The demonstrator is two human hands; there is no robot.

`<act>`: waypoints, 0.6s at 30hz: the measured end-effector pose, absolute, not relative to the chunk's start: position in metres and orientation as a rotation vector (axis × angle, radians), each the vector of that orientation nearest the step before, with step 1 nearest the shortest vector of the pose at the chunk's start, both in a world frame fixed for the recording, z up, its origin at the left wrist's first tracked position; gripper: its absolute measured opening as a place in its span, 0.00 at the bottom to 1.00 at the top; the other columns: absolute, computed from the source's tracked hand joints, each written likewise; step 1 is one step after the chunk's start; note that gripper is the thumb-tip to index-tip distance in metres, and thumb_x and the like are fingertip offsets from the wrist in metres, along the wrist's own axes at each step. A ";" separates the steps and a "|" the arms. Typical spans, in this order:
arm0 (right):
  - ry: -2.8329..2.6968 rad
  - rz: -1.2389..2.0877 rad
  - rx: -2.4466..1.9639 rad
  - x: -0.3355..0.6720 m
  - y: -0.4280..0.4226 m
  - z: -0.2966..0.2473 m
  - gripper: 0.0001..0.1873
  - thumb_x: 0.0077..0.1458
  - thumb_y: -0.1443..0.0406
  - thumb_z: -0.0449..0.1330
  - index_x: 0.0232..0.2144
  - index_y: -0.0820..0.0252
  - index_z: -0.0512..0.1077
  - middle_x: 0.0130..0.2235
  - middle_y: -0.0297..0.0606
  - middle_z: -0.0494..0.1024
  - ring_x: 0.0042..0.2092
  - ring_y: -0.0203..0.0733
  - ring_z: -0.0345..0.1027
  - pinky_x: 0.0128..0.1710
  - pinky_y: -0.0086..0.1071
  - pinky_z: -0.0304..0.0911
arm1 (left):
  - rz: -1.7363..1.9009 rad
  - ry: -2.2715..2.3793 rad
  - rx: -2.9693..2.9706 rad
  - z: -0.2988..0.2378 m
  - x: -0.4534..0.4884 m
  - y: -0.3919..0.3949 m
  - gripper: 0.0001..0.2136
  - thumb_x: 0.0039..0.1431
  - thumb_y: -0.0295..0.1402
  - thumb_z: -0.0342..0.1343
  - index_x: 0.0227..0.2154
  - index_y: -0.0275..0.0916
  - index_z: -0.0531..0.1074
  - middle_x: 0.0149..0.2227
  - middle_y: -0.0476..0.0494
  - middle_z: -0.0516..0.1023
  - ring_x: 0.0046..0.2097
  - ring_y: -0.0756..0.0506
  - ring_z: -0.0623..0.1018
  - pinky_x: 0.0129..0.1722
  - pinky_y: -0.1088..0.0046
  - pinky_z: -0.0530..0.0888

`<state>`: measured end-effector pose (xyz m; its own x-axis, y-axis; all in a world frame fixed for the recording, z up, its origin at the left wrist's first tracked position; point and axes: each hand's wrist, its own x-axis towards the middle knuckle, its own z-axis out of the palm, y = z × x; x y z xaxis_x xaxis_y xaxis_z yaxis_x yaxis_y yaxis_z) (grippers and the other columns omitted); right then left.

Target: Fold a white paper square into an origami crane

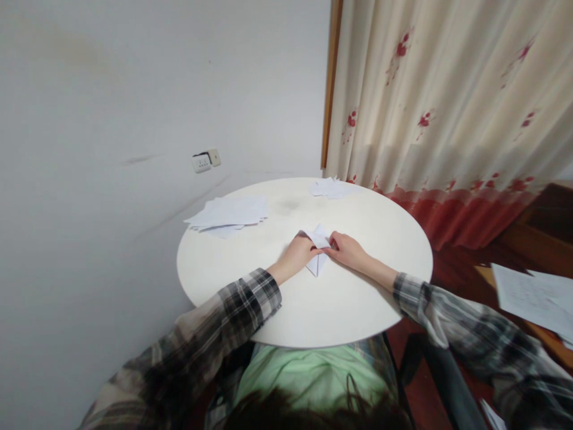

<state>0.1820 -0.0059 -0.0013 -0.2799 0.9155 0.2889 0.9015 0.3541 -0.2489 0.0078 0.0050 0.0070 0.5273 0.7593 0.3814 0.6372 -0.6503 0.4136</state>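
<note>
A partly folded sheet of white paper point(319, 237) lies on the round white table point(286, 316), with pointed corners at its far and near ends and a crease line down the near part. My left hand point(301, 251) grips its left side, fingers curled under a raised flap and thumb toward the middle. At the right edge my right hand point(345, 248) pinches the paper between thumb and bent fingers. Both thumbs come close together at the middle of the sheet. The fingertips of my left hand are partly hidden by the paper.
A stack of white paper sheets point(233, 211) sits at the table's left rear. Several folded paper pieces point(331, 187) lie at the far edge. A wall with a socket point(201, 163) is on the left, a curtain point(430, 107) behind. More papers point(532, 295) rest on wooden furniture at right.
</note>
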 end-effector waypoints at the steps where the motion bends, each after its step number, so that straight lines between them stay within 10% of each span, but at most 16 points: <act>1: -2.244 0.050 -1.588 0.182 -0.006 -0.001 0.13 0.53 0.56 0.55 0.34 0.61 0.64 0.32 0.40 0.73 0.33 0.38 0.64 0.29 0.27 0.52 | 0.818 1.155 2.548 0.005 0.009 0.006 0.08 0.53 0.32 0.57 0.32 0.35 0.77 0.35 0.40 0.79 0.37 0.44 0.77 0.39 0.71 0.70; 18: -2.234 0.077 -1.420 0.184 -0.011 0.001 0.13 0.56 0.57 0.52 0.30 0.61 0.66 0.30 0.38 0.72 0.31 0.37 0.63 0.30 0.27 0.53 | 0.898 1.130 2.460 -0.004 0.012 0.011 0.09 0.51 0.26 0.57 0.36 0.33 0.74 0.39 0.38 0.77 0.41 0.42 0.75 0.43 0.66 0.71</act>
